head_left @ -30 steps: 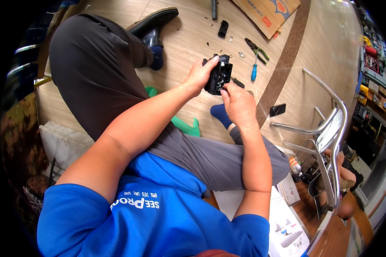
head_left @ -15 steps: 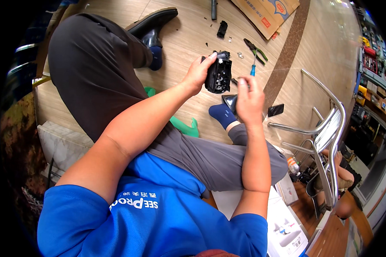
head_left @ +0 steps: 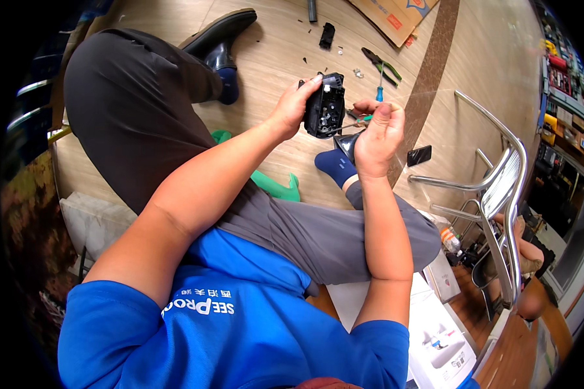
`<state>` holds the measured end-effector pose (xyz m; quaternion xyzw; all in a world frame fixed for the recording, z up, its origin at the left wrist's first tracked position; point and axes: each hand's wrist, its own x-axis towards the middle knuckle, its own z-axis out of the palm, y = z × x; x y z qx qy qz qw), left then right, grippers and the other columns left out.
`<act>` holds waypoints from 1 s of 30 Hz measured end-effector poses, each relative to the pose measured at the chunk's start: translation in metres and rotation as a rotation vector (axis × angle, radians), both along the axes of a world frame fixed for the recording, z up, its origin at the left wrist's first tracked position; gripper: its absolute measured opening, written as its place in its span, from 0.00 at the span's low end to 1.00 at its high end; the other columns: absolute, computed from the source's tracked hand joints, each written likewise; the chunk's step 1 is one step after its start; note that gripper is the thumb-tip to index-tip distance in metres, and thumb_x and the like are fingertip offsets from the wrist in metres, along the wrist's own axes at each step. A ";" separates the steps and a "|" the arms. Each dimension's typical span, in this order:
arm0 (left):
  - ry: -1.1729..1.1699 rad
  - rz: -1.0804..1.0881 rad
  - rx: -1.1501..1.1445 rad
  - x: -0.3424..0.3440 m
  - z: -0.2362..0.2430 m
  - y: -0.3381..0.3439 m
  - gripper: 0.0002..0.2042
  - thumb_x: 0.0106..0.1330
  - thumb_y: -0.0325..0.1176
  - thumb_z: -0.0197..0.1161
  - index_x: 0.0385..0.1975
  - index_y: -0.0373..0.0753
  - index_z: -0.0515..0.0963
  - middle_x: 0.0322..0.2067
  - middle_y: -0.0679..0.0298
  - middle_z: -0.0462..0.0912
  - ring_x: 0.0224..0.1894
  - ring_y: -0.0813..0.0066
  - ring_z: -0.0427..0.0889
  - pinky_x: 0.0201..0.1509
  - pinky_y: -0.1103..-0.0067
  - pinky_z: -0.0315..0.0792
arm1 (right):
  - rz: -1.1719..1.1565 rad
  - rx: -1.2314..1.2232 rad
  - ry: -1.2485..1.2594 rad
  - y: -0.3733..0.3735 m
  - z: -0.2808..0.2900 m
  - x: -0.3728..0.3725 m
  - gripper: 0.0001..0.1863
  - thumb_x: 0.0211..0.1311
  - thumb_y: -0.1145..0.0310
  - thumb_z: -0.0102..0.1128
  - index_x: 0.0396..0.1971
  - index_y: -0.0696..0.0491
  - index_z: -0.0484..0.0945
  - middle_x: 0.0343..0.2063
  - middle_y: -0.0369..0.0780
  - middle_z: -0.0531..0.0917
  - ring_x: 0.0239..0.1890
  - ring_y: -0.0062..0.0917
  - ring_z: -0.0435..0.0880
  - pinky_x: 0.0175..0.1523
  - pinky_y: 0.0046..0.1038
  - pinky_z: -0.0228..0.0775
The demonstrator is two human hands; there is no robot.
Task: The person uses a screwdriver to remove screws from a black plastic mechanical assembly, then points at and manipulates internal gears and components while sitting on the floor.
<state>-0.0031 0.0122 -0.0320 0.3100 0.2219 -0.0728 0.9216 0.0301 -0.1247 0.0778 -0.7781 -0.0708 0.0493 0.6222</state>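
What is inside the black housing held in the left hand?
Small silvery and pale pieces show inside the open black housing, too small to identify. Whatever lies beneath them is covered; the left hand hides part of its outside.

Between the black casing [head_left: 324, 111] and the right hand [head_left: 379, 139], the narrow gap is crossed by a thin tool [head_left: 365, 121]. Bare floor [head_left: 266, 61] leaves room from the left hand [head_left: 294, 109] to the black boot [head_left: 220, 40]. Beyond the casing, a black part [head_left: 328, 35], pliers [head_left: 389, 76] and blue screwdriver [head_left: 379, 94] interrupt the way. Rightward, floor is open until the metal chair [head_left: 503, 175]; a flat black slab [head_left: 419, 155] lies before it. The socked foot [head_left: 335, 167] obstructs below.
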 end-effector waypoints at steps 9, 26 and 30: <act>0.038 0.053 -0.042 0.000 0.008 -0.002 0.17 0.73 0.48 0.56 0.39 0.38 0.77 0.33 0.65 0.83 0.33 0.80 0.81 0.39 0.81 0.76 | 0.031 0.070 0.028 0.008 -0.001 -0.009 0.13 0.75 0.60 0.54 0.38 0.55 0.68 0.31 0.40 0.83 0.24 0.15 0.77 0.29 0.18 0.72; 0.044 0.063 0.038 0.000 -0.005 -0.001 0.17 0.71 0.48 0.60 0.40 0.37 0.76 0.34 0.66 0.81 0.37 0.81 0.77 0.44 0.81 0.72 | 0.105 -0.117 -0.084 0.007 -0.011 -0.012 0.12 0.73 0.62 0.57 0.36 0.56 0.71 0.26 0.38 0.84 0.22 0.17 0.79 0.28 0.21 0.72; 0.043 0.048 0.054 0.000 -0.003 -0.002 0.17 0.70 0.48 0.60 0.40 0.38 0.76 0.34 0.66 0.81 0.37 0.81 0.77 0.44 0.81 0.72 | 0.083 -0.108 0.045 0.007 -0.010 -0.007 0.12 0.74 0.61 0.56 0.36 0.56 0.71 0.26 0.37 0.83 0.21 0.16 0.79 0.27 0.19 0.72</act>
